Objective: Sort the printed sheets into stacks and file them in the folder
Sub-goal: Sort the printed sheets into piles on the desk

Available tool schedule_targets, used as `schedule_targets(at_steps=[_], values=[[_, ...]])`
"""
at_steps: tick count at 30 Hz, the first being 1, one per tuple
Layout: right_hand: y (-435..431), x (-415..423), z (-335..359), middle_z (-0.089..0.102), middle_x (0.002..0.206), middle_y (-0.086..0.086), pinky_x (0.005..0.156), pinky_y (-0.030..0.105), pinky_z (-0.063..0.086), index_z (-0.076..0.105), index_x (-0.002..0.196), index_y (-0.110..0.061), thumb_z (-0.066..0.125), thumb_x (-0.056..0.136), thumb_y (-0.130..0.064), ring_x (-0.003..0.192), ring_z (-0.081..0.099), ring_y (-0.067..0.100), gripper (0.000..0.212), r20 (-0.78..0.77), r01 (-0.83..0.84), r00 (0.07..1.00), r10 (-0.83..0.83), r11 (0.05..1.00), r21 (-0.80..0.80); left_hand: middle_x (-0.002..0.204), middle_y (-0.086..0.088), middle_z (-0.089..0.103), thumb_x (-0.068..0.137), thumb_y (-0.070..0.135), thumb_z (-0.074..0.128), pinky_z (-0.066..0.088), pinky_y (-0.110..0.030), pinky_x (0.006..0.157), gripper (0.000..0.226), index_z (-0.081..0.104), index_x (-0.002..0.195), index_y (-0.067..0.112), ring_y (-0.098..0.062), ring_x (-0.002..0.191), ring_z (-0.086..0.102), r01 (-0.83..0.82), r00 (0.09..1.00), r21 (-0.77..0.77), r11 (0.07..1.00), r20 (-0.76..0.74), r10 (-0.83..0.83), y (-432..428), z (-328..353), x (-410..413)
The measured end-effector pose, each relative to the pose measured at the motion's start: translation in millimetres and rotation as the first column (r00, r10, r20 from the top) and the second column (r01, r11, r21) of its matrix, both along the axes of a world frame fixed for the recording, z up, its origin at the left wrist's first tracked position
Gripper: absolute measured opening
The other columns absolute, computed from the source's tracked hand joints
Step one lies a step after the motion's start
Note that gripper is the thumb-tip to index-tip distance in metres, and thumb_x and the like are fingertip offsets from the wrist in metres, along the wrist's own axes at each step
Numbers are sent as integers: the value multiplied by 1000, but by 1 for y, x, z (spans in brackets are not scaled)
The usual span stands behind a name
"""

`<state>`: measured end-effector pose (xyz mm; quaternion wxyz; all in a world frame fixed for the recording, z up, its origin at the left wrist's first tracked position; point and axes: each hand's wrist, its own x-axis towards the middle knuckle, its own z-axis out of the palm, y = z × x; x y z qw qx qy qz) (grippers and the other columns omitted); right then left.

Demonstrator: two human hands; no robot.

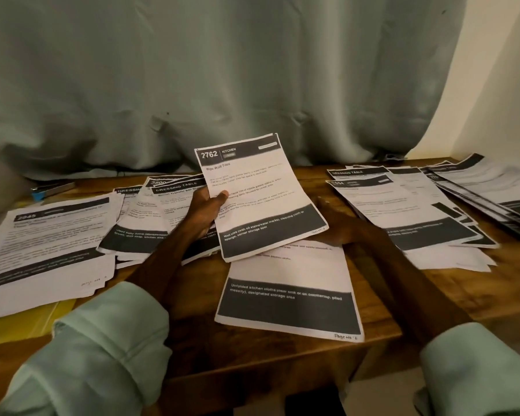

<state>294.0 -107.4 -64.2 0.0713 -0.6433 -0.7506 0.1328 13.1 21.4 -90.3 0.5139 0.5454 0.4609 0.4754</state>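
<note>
right hand blurred; yellow folder mostly covered

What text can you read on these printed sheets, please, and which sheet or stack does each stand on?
"2762", "KITCHEN", "Wipe Wall Tiles": held sheet, gripped by the left hand.
"Unfolded kitchen cloths": dark band of the flat sheet below it.
"3800", "DRESSING TABLE": middle-left stack.
"DRESSING TABLE": right stack.
"2945": left stack.
Body text and handwritten page notes: too blurred to read.
</note>
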Motion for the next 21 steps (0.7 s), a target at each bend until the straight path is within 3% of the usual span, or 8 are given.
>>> schedule_targets(at_steps=[3, 7, 11, 14, 16, 18, 21], values=[[-21, 3, 6, 27, 164, -9, 117, 37, 27, 19, 159, -37, 61, 95, -52, 150, 31, 23, 78, -121, 82, 988, -100, 986, -142, 137, -6, 64, 103, 10, 57, 57, -25, 70, 36, 57, 139, 9, -8, 91, 68, 12, 1000, 2, 1000, -12, -12, -1, 2, 1], [-28, 17, 0, 30, 163, -12, 112, 37, 32, 11, 158, -44, 61, 94, -57, 149, 32, 23, 83, -149, 157, 971, -189, 966, -204, 136, -6, 65, 103, 11, 57, 59, -30, 78, 34, 58, 137, 10, -11, 97, 69, 12, 1000, 8, 1000, -4, -12, -5, 4, 1], [-32, 21, -3, 42, 157, -9, 104, 29, 34, 24, 157, -40, 71, 89, -51, 143, 43, 20, 84, -253, 95, 958, -132, 984, -154, 135, -6, 67, 103, 11, 57, 60, -39, 90, 34, 60, 136, 11, -19, 109, 70, 35, 998, 19, 999, 48, -36, -10, 21, 4], [-26, 22, 1, 46, 155, -3, 111, 37, 40, 31, 155, -32, 85, 79, -43, 140, 45, 21, 94, -320, 52, 944, -75, 996, -78, 135, -3, 66, 103, 9, 57, 58, -37, 94, 35, 59, 138, 10, -18, 111, 70, 97, 994, 74, 993, 41, -100, -16, 39, 11], [-19, 22, 3, 51, 148, -3, 111, 39, 42, 40, 149, -28, 91, 70, -45, 134, 49, 18, 96, -255, 32, 966, -40, 999, -35, 135, -2, 66, 103, 8, 57, 58, -37, 95, 35, 59, 138, 11, -18, 112, 70, 158, 987, 78, 984, 25, -161, -21, 46, 17], [-10, 22, 5, 54, 144, -1, 110, 38, 43, 48, 145, -24, 91, 71, -41, 129, 52, 18, 87, -239, 78, 967, -88, 996, -52, 135, -3, 66, 102, 7, 57, 57, -40, 98, 35, 59, 137, 11, -20, 113, 70, 200, 979, 52, 978, 21, -201, -23, 47, 22], [-6, 24, 8, 57, 142, 10, 112, 50, 44, 55, 135, -24, 76, 90, -17, 129, 56, 29, 50, -311, 93, 942, -125, 989, -114, 133, -4, 68, 101, 5, 58, 56, -45, 100, 33, 62, 133, 12, -22, 111, 71, 217, 976, 4, 976, 23, -217, -17, 39, 23]])
